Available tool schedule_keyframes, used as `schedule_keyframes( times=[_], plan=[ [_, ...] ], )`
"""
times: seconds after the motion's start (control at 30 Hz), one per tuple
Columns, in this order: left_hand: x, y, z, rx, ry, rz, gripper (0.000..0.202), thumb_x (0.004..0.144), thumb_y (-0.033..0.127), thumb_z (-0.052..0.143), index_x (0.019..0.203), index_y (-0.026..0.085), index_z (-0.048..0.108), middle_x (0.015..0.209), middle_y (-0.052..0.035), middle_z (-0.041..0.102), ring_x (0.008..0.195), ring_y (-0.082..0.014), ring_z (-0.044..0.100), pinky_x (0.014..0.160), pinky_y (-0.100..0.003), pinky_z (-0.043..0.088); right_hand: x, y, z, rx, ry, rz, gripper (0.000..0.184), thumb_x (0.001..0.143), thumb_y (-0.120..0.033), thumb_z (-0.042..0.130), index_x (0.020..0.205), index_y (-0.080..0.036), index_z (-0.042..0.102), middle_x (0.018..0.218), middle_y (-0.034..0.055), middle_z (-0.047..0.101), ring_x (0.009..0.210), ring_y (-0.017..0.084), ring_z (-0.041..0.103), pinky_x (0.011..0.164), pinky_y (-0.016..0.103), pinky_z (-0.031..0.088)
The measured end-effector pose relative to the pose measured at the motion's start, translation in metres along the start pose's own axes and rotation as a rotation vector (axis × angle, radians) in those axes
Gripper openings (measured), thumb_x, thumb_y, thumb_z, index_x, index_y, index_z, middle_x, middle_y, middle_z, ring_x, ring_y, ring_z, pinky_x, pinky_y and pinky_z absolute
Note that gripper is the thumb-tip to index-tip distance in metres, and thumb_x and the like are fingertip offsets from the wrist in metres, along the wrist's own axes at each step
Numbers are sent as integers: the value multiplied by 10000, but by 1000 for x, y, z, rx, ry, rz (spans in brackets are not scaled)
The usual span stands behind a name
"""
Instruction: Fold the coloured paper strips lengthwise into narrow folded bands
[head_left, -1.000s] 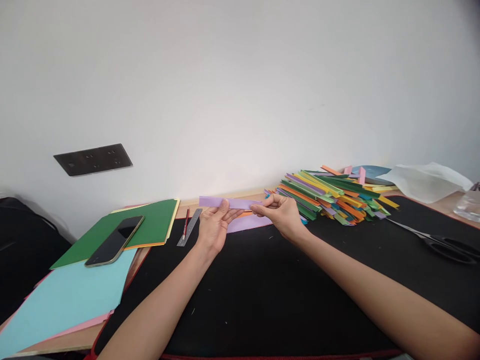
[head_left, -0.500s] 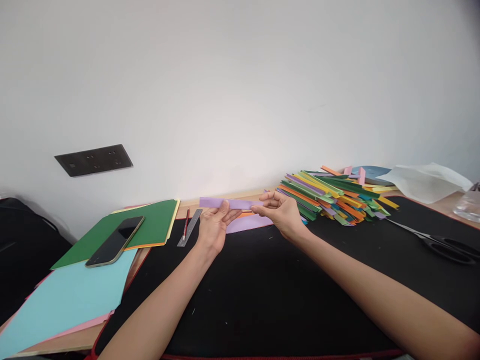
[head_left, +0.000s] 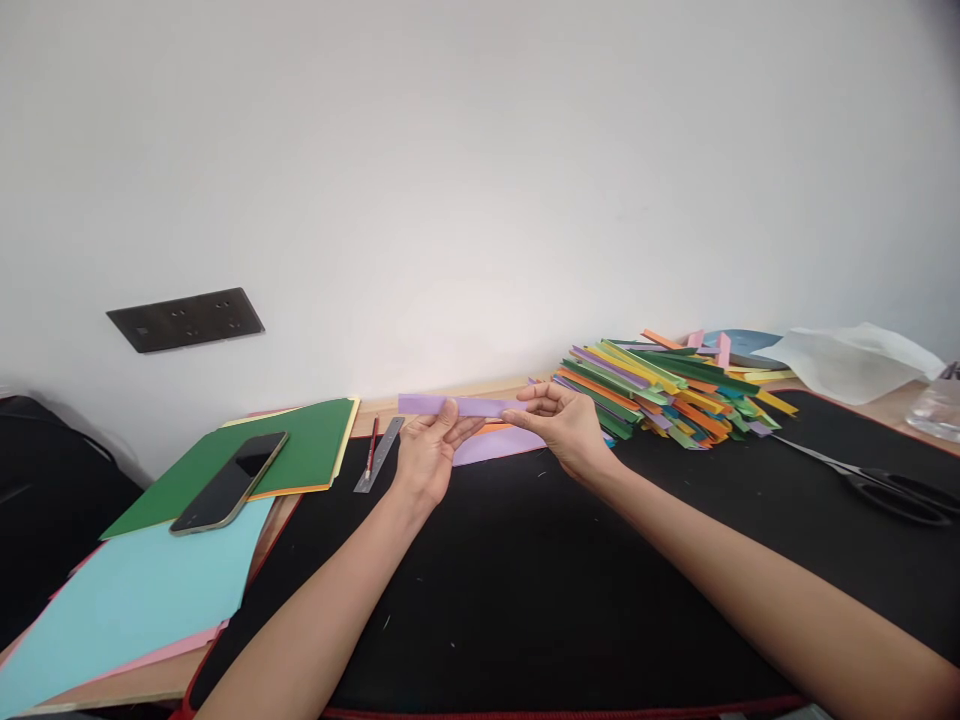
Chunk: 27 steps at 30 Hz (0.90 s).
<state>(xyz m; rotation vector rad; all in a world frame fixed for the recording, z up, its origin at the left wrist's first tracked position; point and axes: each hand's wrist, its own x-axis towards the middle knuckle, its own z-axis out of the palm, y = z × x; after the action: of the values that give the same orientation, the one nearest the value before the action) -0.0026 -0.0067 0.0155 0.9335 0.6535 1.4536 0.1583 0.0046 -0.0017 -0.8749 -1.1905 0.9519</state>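
A narrow purple paper strip (head_left: 484,407) is stretched level between my two hands, above the far part of the black mat (head_left: 525,590). My left hand (head_left: 427,455) pinches it near the middle, thumb in front and fingers behind. At its right end, the thumb and fingertips of my right hand (head_left: 566,430) close on the paper. Beneath and behind the hands lies more purple paper (head_left: 499,447) with some orange paper on it, partly hidden. To the left of my left hand rest a clear ruler (head_left: 384,455) and a red pencil (head_left: 372,447).
A heap of colourful folded paper strips (head_left: 667,390) sits at the back right, with black-handled scissors (head_left: 892,492) nearer. On the left, a phone (head_left: 231,482) lies on green sheets (head_left: 165,490) and light blue sheets (head_left: 142,600). A white translucent bag (head_left: 847,365) is at far right.
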Motion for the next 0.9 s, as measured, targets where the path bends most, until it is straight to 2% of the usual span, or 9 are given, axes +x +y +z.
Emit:
schedule_keyframes(
  times=[0.2, 0.33, 0.5, 0.73, 0.8, 0.9],
  plan=[
    [1, 2, 1, 8, 30, 34, 153, 628, 206, 706, 656, 76, 629, 646, -62, 675, 656, -213, 663, 817, -401, 486, -1, -3, 2, -86, -69, -36, 447, 519, -411, 746, 834, -108, 655, 580, 9, 568, 543, 130, 554, 519, 258, 432],
    [3, 2, 2, -16, 61, 48, 128, 610, 161, 714, 639, 74, 625, 624, -46, 659, 629, -183, 658, 777, -341, 511, 0, -4, 1, -141, -151, -87, 420, 596, -425, 691, 873, -110, 663, 602, 30, 594, 558, 139, 556, 523, 266, 438],
    [3, 2, 1, -90, 103, -32, 106, 603, 106, 710, 604, 84, 606, 581, -13, 628, 559, -124, 634, 718, -263, 525, 3, -5, 0, -204, -281, -93, 363, 657, -392, 651, 891, -114, 646, 617, 29, 599, 568, 132, 553, 555, 264, 456],
    [2, 2, -1, -27, 126, -139, 132, 618, 143, 707, 609, 96, 584, 617, -49, 649, 611, -180, 649, 746, -348, 525, 6, -4, -6, -343, -419, -138, 255, 745, -345, 564, 890, -139, 602, 611, 11, 582, 568, 125, 554, 538, 234, 445],
    [2, 2, -1, -10, 168, -166, 143, 617, 133, 706, 598, 100, 568, 616, -51, 642, 635, -188, 650, 729, -351, 530, 6, -2, -8, -416, -419, -178, 231, 762, -333, 539, 887, -150, 602, 633, 17, 595, 577, 130, 557, 531, 234, 436],
    [3, 1, 0, -14, 257, -194, 163, 614, 87, 698, 570, 104, 542, 577, -29, 610, 583, -151, 633, 702, -313, 538, 6, 0, -8, -480, -400, -221, 197, 769, -322, 524, 854, -164, 605, 664, 24, 610, 600, 141, 565, 542, 243, 439]
  ],
)
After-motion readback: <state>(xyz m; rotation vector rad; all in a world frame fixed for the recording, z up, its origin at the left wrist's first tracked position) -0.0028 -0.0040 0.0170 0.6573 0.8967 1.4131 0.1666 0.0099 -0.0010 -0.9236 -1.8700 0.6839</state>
